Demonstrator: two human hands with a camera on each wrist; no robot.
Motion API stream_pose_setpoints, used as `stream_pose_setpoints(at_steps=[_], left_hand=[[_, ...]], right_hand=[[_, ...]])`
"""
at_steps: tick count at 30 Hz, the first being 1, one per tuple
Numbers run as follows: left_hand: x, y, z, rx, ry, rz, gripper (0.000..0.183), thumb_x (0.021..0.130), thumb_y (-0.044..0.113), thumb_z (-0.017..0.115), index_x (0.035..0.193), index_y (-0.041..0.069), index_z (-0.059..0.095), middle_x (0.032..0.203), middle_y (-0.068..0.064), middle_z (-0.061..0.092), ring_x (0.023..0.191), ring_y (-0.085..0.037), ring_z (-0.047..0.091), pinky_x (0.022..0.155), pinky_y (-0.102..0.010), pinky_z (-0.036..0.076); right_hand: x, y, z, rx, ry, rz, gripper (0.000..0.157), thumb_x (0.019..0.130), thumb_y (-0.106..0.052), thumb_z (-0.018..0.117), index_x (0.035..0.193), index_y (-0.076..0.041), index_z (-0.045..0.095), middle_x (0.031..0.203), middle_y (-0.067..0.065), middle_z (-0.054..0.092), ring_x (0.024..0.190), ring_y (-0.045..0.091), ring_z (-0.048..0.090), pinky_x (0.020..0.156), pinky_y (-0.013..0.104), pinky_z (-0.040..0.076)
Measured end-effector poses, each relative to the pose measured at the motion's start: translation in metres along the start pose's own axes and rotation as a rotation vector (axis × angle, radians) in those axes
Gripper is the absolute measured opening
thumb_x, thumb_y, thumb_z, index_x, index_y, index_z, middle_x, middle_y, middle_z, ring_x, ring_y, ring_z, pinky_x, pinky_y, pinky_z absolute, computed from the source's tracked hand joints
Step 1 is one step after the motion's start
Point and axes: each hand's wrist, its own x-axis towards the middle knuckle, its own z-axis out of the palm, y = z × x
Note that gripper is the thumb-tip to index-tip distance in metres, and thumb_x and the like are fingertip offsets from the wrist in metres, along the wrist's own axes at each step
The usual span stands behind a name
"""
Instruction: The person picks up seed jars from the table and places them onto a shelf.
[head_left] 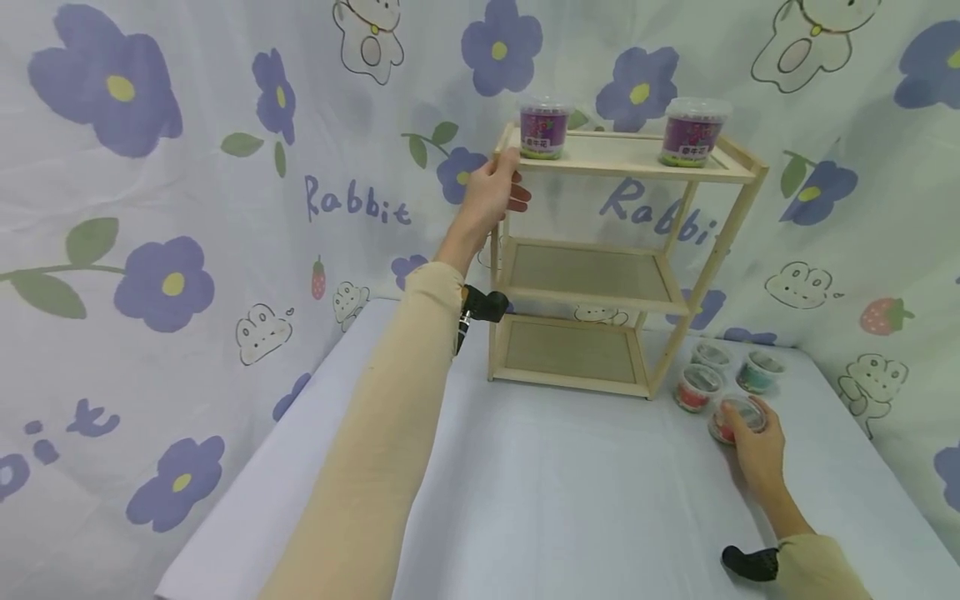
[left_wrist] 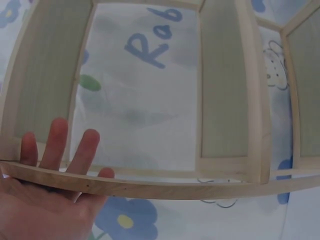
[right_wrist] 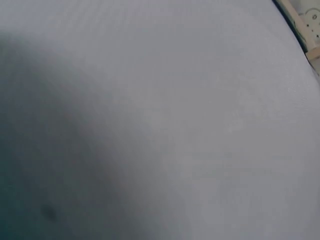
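My left hand (head_left: 489,196) holds the upper left corner of a three-tier wooden shelf (head_left: 588,302). In the left wrist view its fingers (left_wrist: 59,137) reach past a wooden post (left_wrist: 165,190); the thumb is out of sight there. Just above this hand, a purple-labelled plastic tub (head_left: 543,129) stands on the top tier, and a matching tub (head_left: 693,133) stands at that tier's right end. At the table's right side, my right hand (head_left: 763,454) grips a clear-lidded tub with a red label (head_left: 738,414). The right wrist view shows neither this hand nor its tub.
Behind the gripped tub are another red-labelled tub (head_left: 697,387), a teal-labelled tub (head_left: 761,372) and a further lidded tub (head_left: 711,357), all beside the shelf's right foot. A white cloth covers the table (head_left: 570,483). Patterned fabric (head_left: 247,208) hangs behind and at the sides.
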Motion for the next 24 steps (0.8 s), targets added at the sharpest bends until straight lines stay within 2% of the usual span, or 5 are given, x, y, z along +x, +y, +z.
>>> stream_pose_setpoints(at_steps=[8,13,17,21,24], left_hand=[[0.0,0.0,0.0,-0.009,-0.002,-0.001,0.041,0.104,0.054,0.037,0.094,0.017,0.052,0.101,-0.006,0.068,0.107,-0.027,0.067,0.082,-0.033,0.042],[0.0,0.001,0.001,-0.003,0.019,0.013,0.04,0.104,0.053,0.037,0.093,0.018,0.053,0.1,-0.007,0.069,0.1,-0.024,0.069,0.079,-0.031,0.042],[-0.001,0.0,0.001,0.001,0.021,0.019,0.04,0.104,0.053,0.037,0.093,0.018,0.053,0.101,-0.008,0.069,0.1,-0.025,0.069,0.079,-0.03,0.042],[-0.001,-0.001,0.002,-0.002,0.018,0.015,0.04,0.104,0.053,0.037,0.094,0.018,0.053,0.103,-0.01,0.069,0.105,-0.029,0.067,0.079,-0.031,0.042],[0.0,0.0,0.001,-0.003,0.019,0.012,0.041,0.104,0.054,0.037,0.094,0.017,0.053,0.104,-0.01,0.069,0.106,-0.029,0.067,0.078,-0.03,0.042]], right_hand=[[-0.001,-0.003,0.0,0.015,0.076,-0.001,0.073,0.097,-0.043,0.061,0.153,-0.007,0.032,0.153,0.024,0.035,0.142,0.032,0.032,0.118,0.039,0.023],[0.0,-0.013,-0.006,0.012,0.077,-0.01,0.068,0.096,-0.043,0.062,0.151,-0.01,0.038,0.149,0.017,0.04,0.131,0.02,0.041,0.098,0.017,0.034],[-0.002,-0.027,-0.01,-0.004,0.075,-0.062,0.065,0.096,-0.04,0.063,0.15,-0.011,0.04,0.145,0.017,0.043,0.125,0.018,0.044,0.083,0.009,0.034],[-0.006,-0.049,-0.011,-0.02,0.04,-0.112,0.065,0.098,-0.041,0.061,0.152,-0.014,0.038,0.148,0.018,0.041,0.123,0.016,0.045,0.08,0.008,0.034],[-0.006,-0.066,-0.009,-0.012,-0.006,-0.157,0.065,0.098,-0.039,0.06,0.153,-0.014,0.036,0.145,0.017,0.042,0.113,0.007,0.048,0.079,0.007,0.036]])
